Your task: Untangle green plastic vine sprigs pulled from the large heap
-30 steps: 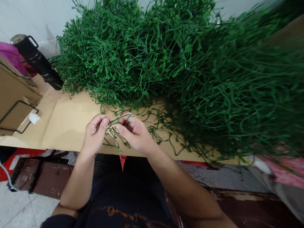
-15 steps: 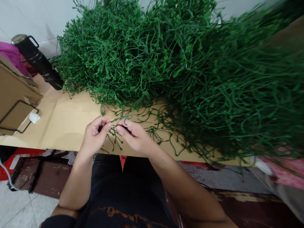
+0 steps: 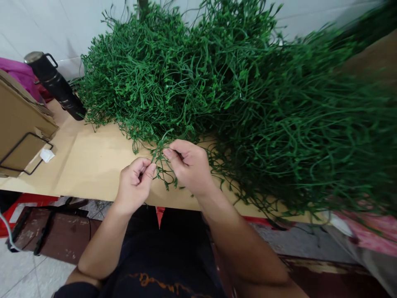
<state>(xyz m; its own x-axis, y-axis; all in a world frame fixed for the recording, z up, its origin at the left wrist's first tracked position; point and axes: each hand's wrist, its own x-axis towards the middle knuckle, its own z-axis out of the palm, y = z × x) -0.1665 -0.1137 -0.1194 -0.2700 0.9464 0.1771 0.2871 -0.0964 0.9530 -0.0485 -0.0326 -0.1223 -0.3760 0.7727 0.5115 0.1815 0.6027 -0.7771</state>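
My left hand (image 3: 138,178) pinches a small bunch of thin green artificial plant stems (image 3: 157,150) between thumb and forefinger, and the bunch points up and away from me. Close on its right, my right hand (image 3: 189,165) is closed, its thumb and forefinger pressed together beside the same stems. Whatever lies between those right fingertips is too small to make out. Below and behind the hands, loose green stems (image 3: 167,180) are scattered on the tan tabletop (image 3: 93,165). A large tangled heap of green artificial stems (image 3: 186,78) rises just beyond.
A black flask (image 3: 57,85) stands at the back left by the white tiled wall. Nearer, a cardboard box (image 3: 21,128) sits beside a black wire frame (image 3: 29,171) and a small white scrap (image 3: 47,155). The heap spreads along the table's right side.
My right hand has moved up and to the right, turning further over. My left hand has shifted a little right, and the pinched stems now point more upward than sideways.
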